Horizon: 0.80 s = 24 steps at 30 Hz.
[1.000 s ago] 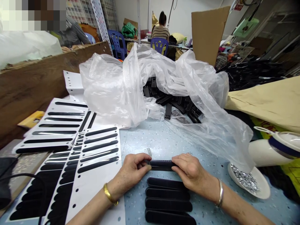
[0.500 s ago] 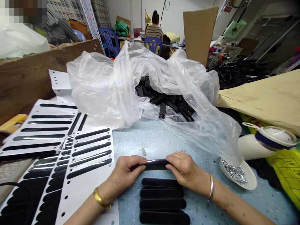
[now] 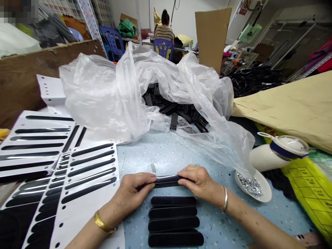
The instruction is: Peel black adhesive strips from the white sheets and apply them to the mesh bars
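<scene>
A long black strip [image 3: 167, 180] lies level between both hands just above the blue table top. My left hand [image 3: 133, 191] pinches its left end and my right hand [image 3: 199, 183] pinches its right end. Just below them, several similar black strips [image 3: 173, 221] lie in a neat row on the table. White backing sheets with black strip-shaped pieces and cut-outs [image 3: 85, 173] spread out to the left of my left hand.
A crumpled clear plastic bag [image 3: 124, 93] holds a heap of black plastic comb-like parts [image 3: 178, 110] behind the hands. At the right stand a white dish of small silver bits [image 3: 250, 185] and a white container [image 3: 277, 152]. People work in the background.
The view has shifted so everything sits further left. Both hands keep hold of the strip, which has turned slightly and now shows a shiny face.
</scene>
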### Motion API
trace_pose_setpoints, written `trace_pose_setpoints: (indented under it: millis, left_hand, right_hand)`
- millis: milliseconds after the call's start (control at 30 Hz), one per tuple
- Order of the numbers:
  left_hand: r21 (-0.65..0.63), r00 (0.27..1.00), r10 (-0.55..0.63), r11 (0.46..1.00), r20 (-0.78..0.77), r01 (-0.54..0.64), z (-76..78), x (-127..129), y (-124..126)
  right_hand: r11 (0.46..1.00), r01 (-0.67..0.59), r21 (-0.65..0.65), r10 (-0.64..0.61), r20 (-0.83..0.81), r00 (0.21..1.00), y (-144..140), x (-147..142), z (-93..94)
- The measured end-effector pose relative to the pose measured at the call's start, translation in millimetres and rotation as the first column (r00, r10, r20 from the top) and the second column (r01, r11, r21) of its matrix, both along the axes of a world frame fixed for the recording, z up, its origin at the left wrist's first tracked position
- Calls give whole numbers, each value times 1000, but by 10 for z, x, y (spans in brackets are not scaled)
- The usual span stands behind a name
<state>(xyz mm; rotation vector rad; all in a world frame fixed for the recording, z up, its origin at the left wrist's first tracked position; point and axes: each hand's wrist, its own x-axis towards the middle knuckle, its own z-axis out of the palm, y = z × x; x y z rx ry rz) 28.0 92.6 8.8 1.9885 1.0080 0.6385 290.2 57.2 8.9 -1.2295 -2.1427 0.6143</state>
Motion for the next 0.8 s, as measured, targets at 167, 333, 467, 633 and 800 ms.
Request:
trace_pose_setpoints:
  millis: [167, 333, 467, 633, 800]
  left_hand:
    - [1, 1000, 9, 1000, 10, -9, -28, 0, 6]
    - [-6, 999, 22, 1000, 28, -22, -38, 5, 8]
    - [-39, 999, 40, 998, 25, -39, -16, 7, 11]
    - [-112, 999, 40, 993, 3, -39, 20, 6, 20]
    - [-162, 996, 80, 983, -45, -86, 54, 42, -9]
  right_hand:
    - [1000, -9, -8, 9, -37, 999, 18, 19, -28]
    - [996, 16, -91, -27, -120, 992, 49, 35, -35]
    - [981, 46, -190, -80, -174, 982, 65, 112, 5]
    - [905, 345, -247, -394, -186, 900, 51, 312, 67]
    - [918, 338, -207, -367, -120, 922, -34, 277, 24]
